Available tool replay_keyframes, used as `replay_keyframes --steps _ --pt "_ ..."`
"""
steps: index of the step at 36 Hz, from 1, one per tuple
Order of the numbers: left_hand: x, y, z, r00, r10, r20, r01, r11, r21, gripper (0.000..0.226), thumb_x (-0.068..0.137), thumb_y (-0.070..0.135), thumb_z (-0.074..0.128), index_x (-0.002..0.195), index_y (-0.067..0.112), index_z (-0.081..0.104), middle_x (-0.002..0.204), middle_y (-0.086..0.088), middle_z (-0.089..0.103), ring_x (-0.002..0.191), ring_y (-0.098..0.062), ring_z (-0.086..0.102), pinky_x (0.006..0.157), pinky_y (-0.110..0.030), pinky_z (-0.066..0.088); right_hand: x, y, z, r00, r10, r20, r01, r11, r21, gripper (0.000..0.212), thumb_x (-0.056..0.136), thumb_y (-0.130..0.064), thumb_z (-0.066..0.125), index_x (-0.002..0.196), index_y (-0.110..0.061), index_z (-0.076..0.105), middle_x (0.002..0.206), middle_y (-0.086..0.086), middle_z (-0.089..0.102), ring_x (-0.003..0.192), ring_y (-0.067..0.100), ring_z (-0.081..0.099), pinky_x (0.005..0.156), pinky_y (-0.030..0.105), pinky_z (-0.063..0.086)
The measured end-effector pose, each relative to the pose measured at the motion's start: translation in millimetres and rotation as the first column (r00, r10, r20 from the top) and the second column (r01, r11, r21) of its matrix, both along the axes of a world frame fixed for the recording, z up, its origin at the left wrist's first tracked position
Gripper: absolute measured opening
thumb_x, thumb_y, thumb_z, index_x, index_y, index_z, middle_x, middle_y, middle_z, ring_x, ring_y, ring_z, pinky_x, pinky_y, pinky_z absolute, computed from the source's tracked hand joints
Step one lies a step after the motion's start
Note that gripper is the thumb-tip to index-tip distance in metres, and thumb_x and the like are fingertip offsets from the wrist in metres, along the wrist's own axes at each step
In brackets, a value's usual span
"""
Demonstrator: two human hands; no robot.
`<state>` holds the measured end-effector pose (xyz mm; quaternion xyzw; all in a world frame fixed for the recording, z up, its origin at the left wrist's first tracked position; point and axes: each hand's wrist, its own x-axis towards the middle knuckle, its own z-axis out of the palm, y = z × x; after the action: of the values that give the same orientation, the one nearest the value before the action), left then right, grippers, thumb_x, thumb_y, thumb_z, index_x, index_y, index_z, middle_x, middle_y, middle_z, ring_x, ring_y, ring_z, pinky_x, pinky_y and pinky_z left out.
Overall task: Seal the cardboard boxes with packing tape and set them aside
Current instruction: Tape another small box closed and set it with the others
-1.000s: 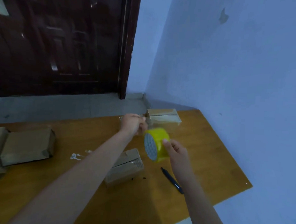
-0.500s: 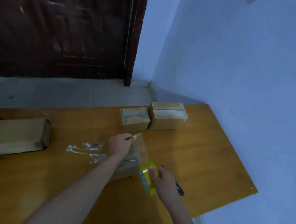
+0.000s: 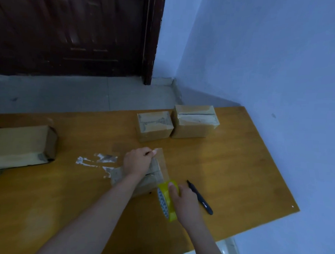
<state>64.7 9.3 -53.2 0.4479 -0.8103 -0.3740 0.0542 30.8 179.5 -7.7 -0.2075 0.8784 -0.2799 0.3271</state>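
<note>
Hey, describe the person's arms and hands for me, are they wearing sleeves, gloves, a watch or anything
Both arms are bare as far as the picture shows: no sleeve edge appears on either forearm. The left hand and the right hand wear no gloves. No watch, bracelet or ring shows on either wrist or on the fingers in view. The light is dim and bluish, so fine marks cannot be made out.

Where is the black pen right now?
In the head view the black pen lies on the wooden table, just right of the right hand holding the yellow tape roll.
</note>
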Motion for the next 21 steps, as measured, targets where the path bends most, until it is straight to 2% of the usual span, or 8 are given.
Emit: replay_keyframes --steps 10,16,21 --pt "-2.1 -0.8 -3.9 0.999 0.019 0.045 -0.019 1.000 0.005 0.036 0.096 0.046 0.048 0.084 0.020 0.071 0.081 -0.002 0.069 0.080 -0.024 0.061 0.068 -0.032 0.033 0.7 -3.6 -3.7 0.995 0.077 -0.063 -0.069 0.990 0.124 0.042 0.099 -0.042 0.039 0.063 -0.023 0.032 0.056 -0.004 0.038 0.047 0.009 0.035 0.044 0.021 0.024" --pt "-4.8 -3.3 -3.9 0.996 0.030 0.084 -0.038 0.995 0.092 0.031 0.095 0.043 0.050 0.089 0.022 0.072 0.086 0.001 0.068 0.084 -0.021 0.059 0.080 -0.034 0.043 -1.3 -2.5 -3.0 0.998 0.059 -0.030 -0.055 0.992 0.117 0.041 0.099 -0.041 0.040 0.064 -0.020 0.034 0.057 -0.003 0.039 0.048 0.010 0.037 0.044 0.021 0.025" --pt "-7.8 -8.2 -3.3 0.995 0.063 0.074 -0.078 0.973 0.216 0.024 0.093 0.039 0.056 0.092 0.023 0.073 0.090 0.003 0.066 0.083 -0.020 0.058 0.069 -0.029 0.041 -3.3 -0.3 -7.1 0.996 0.083 -0.016 -0.080 0.986 0.149 0.037 0.099 -0.043 0.038 0.068 -0.022 0.038 0.059 -0.004 0.042 0.050 0.009 0.039 0.046 0.022 0.027"
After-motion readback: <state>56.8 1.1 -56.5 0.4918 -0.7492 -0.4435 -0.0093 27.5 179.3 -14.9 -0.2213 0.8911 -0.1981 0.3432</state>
